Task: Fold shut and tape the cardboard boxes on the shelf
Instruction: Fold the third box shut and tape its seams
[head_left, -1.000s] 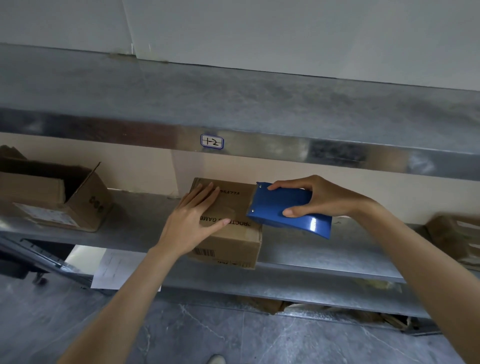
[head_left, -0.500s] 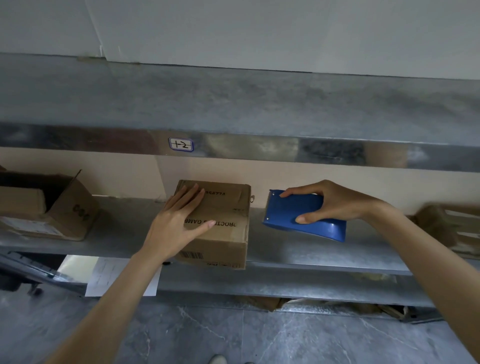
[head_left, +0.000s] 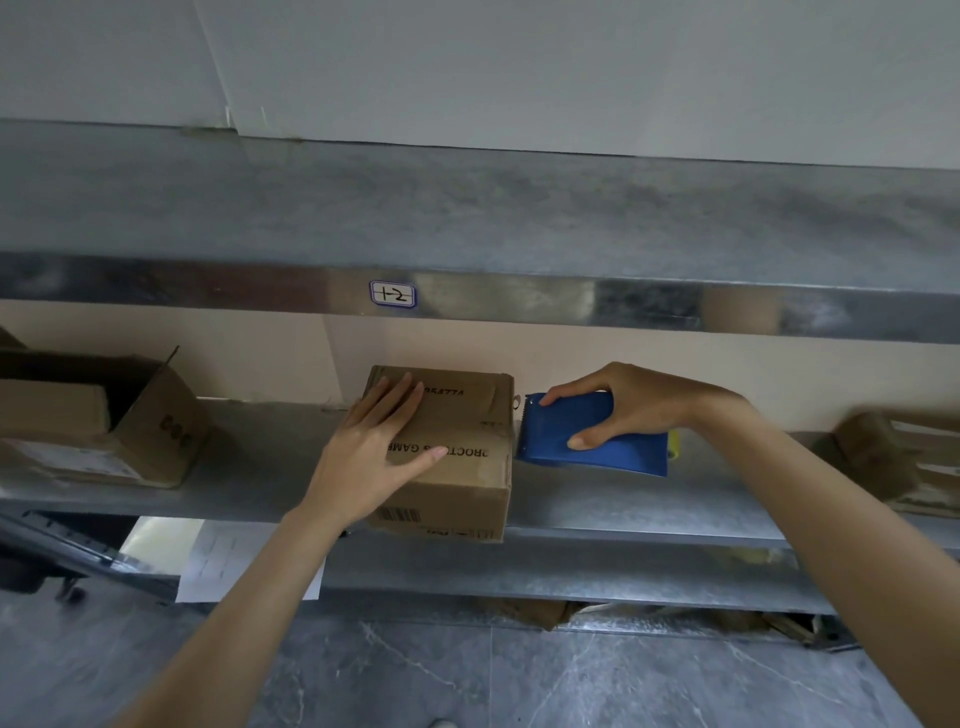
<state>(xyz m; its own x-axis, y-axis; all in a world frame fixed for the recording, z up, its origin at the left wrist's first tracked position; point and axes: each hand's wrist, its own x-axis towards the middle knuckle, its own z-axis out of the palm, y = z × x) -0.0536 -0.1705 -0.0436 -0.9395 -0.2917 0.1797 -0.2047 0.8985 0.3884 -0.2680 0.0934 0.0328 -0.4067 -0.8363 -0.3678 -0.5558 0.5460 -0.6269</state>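
Box under work: the closed cardboard box stands on the shelf near its front edge, with the flaps folded down flat. Whether tape already covers the seam cannot be told.
Left hand: the left hand lies palm-down on the box top, its fingers straight and close together and the thumb spread along the printed line. This is judged to pin the flaps shut and stop the box sliding under the pull of tape.
Right hand: the right hand holds the blue tape dispenser from above, with the fingers curled over its back and the thumb clamped on its near side.
Dispenser position: it sits low, just beside the box's right wall, with the toothed edge facing the box. Contact cannot be confirmed. It is judged to be placed to anchor or cut a strip on that side wall.
Open box: the open box sits at the left end of the same shelf, well apart, flaps up — not yet folded or taped.
Third box: another box at the right edge is blurred, so its condition cannot be told.
Progress: judged partial — at least one box is outstanding.
Risk: the box overhangs the shelf edge slightly, so a hard sideways pull could shift it if the left hand eases off.
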